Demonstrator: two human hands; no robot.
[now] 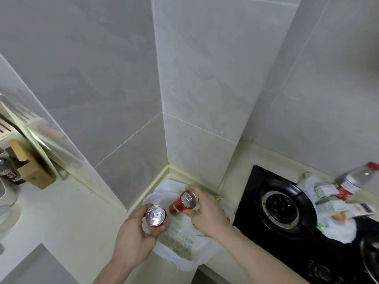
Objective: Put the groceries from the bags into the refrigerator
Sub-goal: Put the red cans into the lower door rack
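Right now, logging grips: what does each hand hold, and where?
Left hand grips a can round its side; right hand another can near its top.

Grey tiled walls point(114, 83) meet at corner; pale countertop point(67, 218); black gas hob point(283, 203) right; possibly sink far left.

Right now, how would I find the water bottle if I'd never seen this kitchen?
Find the black stove on the right. Behind its far right corner, a white bag spills small packets. The bottle lies tilted on top: clear plastic, red cap, red label, unlike the two red cans in the hands.
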